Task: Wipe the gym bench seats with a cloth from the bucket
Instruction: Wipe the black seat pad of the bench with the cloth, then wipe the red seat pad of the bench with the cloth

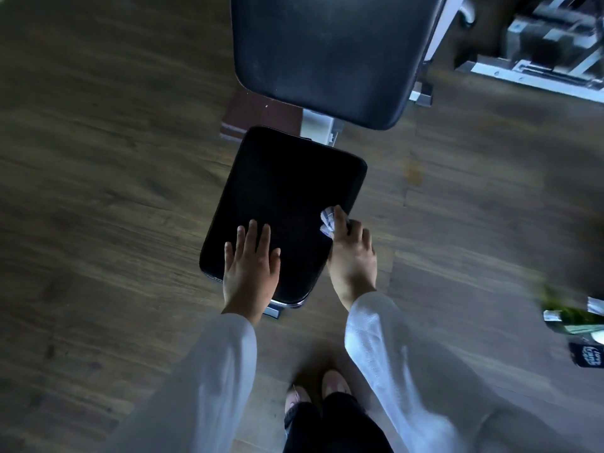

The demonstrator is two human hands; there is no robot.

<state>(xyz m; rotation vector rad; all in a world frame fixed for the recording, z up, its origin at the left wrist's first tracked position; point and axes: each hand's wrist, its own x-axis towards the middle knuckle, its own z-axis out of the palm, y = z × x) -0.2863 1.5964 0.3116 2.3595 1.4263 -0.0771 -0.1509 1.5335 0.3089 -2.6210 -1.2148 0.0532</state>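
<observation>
Head view: looking straight down at a gym bench on a dark wood-look floor, picture somewhat blurred at the edges.
Seat pad: the black seat lies nearest the person; the larger back pad rises beyond it, with a gap of frame between them.
Cloth: a small pale checked cloth sits bunched at the seat's right edge, near its front corner.
Right hand: the right hand has its fingers curled round the cloth, pressing it against the pad's side; most of the cloth is hidden under the hand.
Left hand: the left hand lies flat on the seat's near end, fingers straight and spread, grasping nothing.
Bucket: not in view, so I cannot say where it stands.
Risk, coverage: the cloth is wadded small, so strokes would likely be narrow and the middle of the seat could get missed.
Risk, slip: working right at the rim, the cloth may slide off the edge and drop to the floor.
Risk, left palm: the bare palm may smear or re-soil wiped vinyl.
Risk, remaining: the back pad looks dusty and is probably still to do.
</observation>
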